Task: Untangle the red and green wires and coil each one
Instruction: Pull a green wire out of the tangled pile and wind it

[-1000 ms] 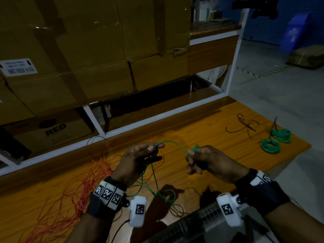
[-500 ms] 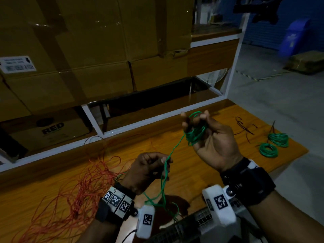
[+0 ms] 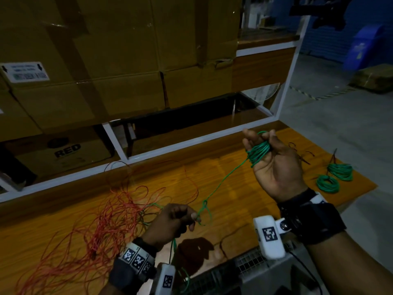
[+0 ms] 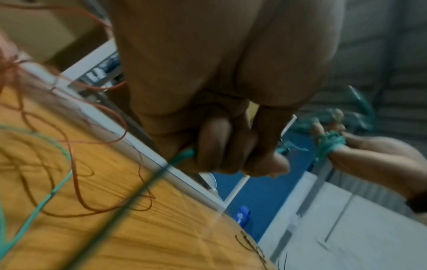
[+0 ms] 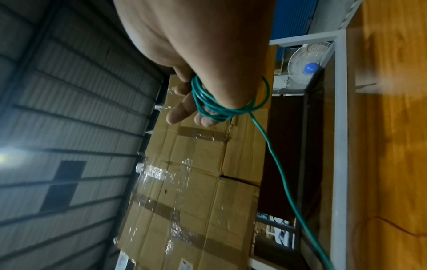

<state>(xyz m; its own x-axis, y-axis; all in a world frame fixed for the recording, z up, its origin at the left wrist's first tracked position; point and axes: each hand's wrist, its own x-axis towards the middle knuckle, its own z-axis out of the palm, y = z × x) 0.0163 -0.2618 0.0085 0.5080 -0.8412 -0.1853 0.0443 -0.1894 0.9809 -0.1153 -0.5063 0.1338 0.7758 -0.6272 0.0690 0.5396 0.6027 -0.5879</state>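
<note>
- The right hand [image 3: 276,167] is up with its palm showing. The green wire [image 3: 258,151] is wound in loops round its bent fingers.
- The left hand [image 3: 170,220] is low. Its curled fingers pinch the same wire by a small knot.
- The red wire [image 3: 95,231] lies in a loose heap on the table [image 3: 234,209], left of that hand.
- Two green coils [image 3: 328,184] lie at the table's right end.
- The cardboard boxes [image 3: 127,60] behind are taped shut, so the inside is hidden.

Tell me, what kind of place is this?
Probably a warehouse or storeroom, not a home. Big taped cardboard boxes are stacked high behind a white frame, the floor is bare concrete, and a wooden workbench holds loose red wires.
</note>
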